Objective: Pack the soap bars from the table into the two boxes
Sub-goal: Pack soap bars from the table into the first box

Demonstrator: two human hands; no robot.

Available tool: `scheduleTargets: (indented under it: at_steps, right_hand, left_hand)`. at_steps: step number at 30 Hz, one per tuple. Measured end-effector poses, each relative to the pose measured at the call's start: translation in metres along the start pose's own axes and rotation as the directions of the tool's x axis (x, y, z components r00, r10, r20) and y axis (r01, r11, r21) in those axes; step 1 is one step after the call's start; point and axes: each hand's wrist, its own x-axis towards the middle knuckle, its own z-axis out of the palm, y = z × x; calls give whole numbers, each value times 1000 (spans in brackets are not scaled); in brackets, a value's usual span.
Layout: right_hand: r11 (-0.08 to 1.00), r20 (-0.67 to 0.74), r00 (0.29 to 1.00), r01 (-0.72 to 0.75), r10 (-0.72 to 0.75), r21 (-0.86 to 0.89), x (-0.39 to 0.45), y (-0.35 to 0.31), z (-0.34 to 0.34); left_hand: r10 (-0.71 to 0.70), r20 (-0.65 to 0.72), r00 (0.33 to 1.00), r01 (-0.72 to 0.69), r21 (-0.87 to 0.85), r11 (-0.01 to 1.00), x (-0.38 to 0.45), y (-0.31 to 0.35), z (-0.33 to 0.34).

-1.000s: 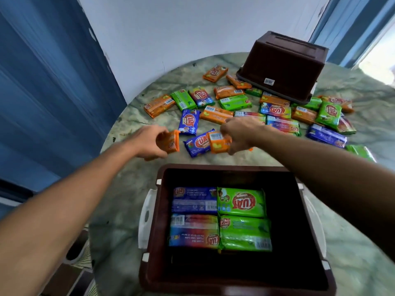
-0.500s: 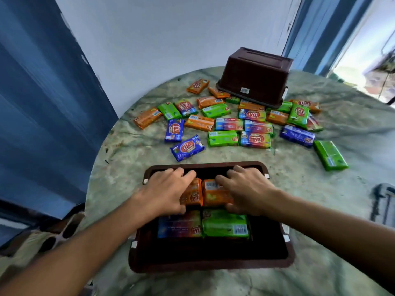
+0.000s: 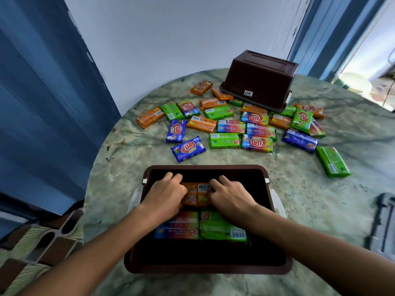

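Two orange bars (image 3: 197,194) lie side by side at the far end of the near box (image 3: 275,268), on top of the layer below. The left hand (image 3: 165,194) and right hand (image 3: 232,197) press down on them, one each, fingers curled over the far edges; this looks like seating them flush against each other and the far wall so the row packs tight. Whether the fingers grip or only push I cannot tell for sure, but they wrap the bars.

Nearer in the box, a rainbow bar (image 3: 177,228) and a green bar (image 3: 222,229) sit edge to edge, leaving a dark gap toward the near wall.

The bars are flat rectangular blocks in glossy, crinkled plastic wrap with barcodes. The box is dark brown, smooth hard plastic with rounded corners and pale side handles.

Beyond it many loose bars (image 3: 224,141) in orange, green, blue and rainbow wrap are scattered on the round, mottled green worktop (image 3: 119,178). The second box (image 3: 259,79) stands upside down at the far edge, resting partly on a few bars.
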Motion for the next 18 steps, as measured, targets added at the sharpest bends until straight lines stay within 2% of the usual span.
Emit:
scheduleTargets:
  at_steps: [7, 13, 18]
  right_hand:
    - [997, -29, 999, -16, 19, 79, -2, 0, 2]
    - [999, 35, 999, -33, 32, 43, -5, -10, -2]
    - [1000, 112, 994, -7, 4, 23, -4, -11, -13]
  left_hand:
    - [1, -12, 1000, -1, 8, 1000, 1, 0, 1]
    - [4, -58, 998, -2, 40, 999, -2, 6, 4]
    - [9, 68, 998, -16, 106, 994, 0, 10, -6]
